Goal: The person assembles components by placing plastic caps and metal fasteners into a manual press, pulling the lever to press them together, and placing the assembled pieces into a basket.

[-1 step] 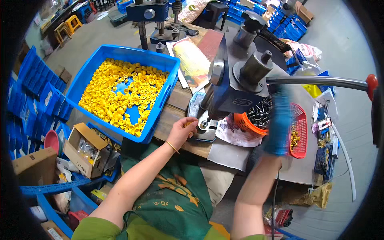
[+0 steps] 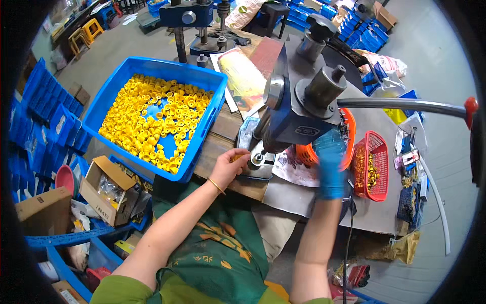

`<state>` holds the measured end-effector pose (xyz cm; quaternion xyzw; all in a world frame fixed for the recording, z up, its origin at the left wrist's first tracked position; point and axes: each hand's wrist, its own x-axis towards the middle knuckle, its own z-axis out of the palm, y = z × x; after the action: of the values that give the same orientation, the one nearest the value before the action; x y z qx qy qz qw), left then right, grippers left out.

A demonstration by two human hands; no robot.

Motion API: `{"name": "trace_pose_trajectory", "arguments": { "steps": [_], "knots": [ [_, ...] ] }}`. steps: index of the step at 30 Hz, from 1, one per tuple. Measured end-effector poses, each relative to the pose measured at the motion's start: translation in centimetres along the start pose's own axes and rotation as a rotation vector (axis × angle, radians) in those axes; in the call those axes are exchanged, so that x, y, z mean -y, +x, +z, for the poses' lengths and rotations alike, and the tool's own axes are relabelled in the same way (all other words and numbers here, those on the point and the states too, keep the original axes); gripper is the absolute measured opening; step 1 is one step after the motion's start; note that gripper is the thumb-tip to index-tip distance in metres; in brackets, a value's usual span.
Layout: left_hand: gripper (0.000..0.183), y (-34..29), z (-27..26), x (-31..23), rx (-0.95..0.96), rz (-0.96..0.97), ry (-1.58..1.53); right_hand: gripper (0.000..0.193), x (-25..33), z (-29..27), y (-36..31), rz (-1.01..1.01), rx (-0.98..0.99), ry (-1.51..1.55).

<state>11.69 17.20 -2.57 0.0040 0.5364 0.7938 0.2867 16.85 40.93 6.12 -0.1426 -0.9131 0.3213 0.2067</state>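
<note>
My bare left hand [image 2: 230,166] is closed in a pinch beside the press base, with a bit of yellow showing at its fingertips that looks like a small yellow cap. Close by its fingers, a dark pin stands in a round metal fixture [image 2: 257,158] under the bench press [image 2: 298,111]. My right hand [image 2: 330,162], in a blue glove, is over the near side of an orange basket [image 2: 350,147] of dark metal parts. Motion smears its fingers, so their grip does not show. Many yellow caps [image 2: 152,116] lie in a blue tub [image 2: 205,76] to the left.
A red basket [image 2: 378,147] with small yellow and brassy parts stands right of the orange one. The press's long lever [image 2: 405,103] reaches right to a red knob. A second press [image 2: 187,17] stands behind. Cardboard boxes [image 2: 109,190] and blue bins lie at left.
My gloved right hand has moved left, from beside the red basket to over the orange basket, uncovering the red basket's left side. My left hand stays almost still by the fixture.
</note>
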Motion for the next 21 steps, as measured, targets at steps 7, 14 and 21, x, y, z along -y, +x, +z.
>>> {"name": "trace_pose_trajectory", "arguments": {
  "steps": [7, 14, 21],
  "knots": [
    [0.019, 1.0, -0.5, 0.5, -0.05, 0.134, 0.276, 0.018, -1.2, 11.1, -6.1, -0.405, 0.144, 0.018],
    [0.022, 1.5, 1.4, -0.1, 0.043, 0.597, 0.74, 0.028, 0.0, 8.1, -4.4, -0.029, 0.116, 0.402],
    [0.023, 0.3, 0.3, -0.4, -0.04, 0.597, 0.807, 0.028, 0.3, 7.1, -3.4, -0.337, 0.252, -0.075]
  ]
}}
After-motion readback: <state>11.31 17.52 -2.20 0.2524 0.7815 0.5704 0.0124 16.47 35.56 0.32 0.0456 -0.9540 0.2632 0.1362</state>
